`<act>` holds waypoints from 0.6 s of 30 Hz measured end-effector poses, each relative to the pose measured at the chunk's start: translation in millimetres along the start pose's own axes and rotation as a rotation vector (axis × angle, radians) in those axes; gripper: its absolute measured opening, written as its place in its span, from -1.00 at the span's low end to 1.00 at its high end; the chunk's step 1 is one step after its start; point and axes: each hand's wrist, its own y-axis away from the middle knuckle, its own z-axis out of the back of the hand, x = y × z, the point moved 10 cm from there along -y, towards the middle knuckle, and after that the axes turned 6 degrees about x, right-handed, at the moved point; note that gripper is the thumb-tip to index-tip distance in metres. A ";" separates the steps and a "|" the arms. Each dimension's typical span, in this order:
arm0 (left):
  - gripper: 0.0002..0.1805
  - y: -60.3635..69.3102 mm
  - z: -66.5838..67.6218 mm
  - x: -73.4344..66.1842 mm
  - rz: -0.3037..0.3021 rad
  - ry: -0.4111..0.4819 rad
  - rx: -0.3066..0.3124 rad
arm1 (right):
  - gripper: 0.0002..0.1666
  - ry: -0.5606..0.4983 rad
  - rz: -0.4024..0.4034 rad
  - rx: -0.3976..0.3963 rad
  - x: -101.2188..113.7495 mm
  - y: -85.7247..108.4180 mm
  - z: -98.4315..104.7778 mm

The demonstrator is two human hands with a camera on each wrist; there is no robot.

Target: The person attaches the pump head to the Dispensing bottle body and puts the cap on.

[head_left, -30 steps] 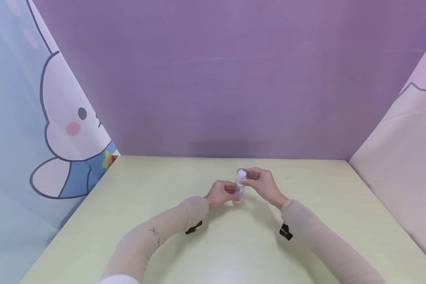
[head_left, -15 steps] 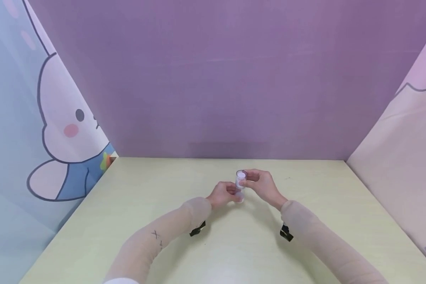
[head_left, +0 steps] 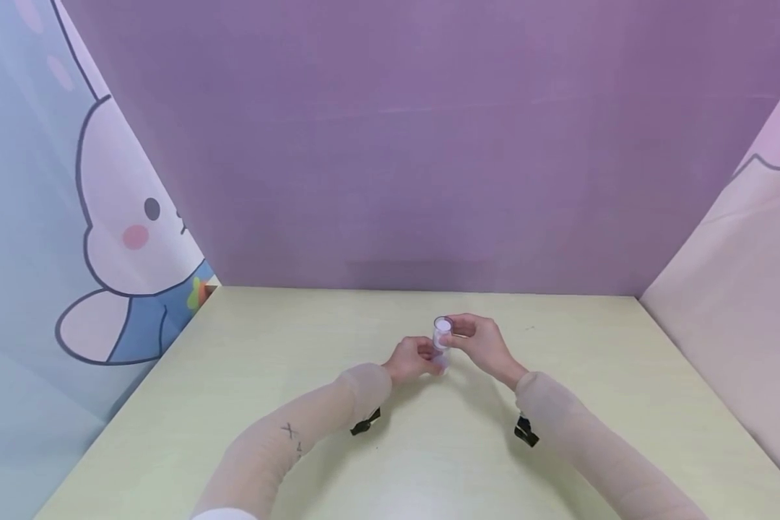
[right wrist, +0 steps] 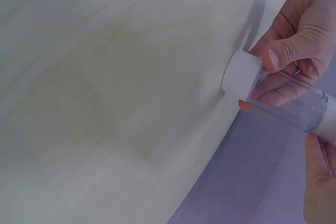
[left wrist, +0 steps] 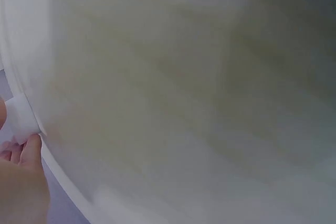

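A slim clear bottle (head_left: 441, 342) with white ends stands about upright between both hands at the middle of the table. My left hand (head_left: 411, 360) grips its lower part, thumb along the side. Around the upper end, my right hand (head_left: 484, 345) pinches with thumb and fingers. In the right wrist view the clear barrel (right wrist: 291, 107) shows between a white end piece (right wrist: 241, 73), close to or on the table, and another white part (right wrist: 328, 121) at the frame edge. The left wrist view catches only a white end (left wrist: 22, 117) and part of a hand (left wrist: 23, 187).
The pale wooden table (head_left: 403, 462) runs back to a purple panel (head_left: 390, 159). Patterned cloth hangs on the left (head_left: 39, 433), with a rabbit drawing, and a pale cloth (head_left: 754, 289) hangs on the right. Black straps (head_left: 366, 422) show beneath the wrists.
My left wrist has shifted slightly to the right. Both hands keep their grip on the bottle, which has hardly moved; the head view has wavered a little.
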 end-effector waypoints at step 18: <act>-0.35 9.0 9.1 -19.1 -0.046 -0.394 0.108 | -0.30 0.040 -0.015 0.093 -8.1 11.0 3.5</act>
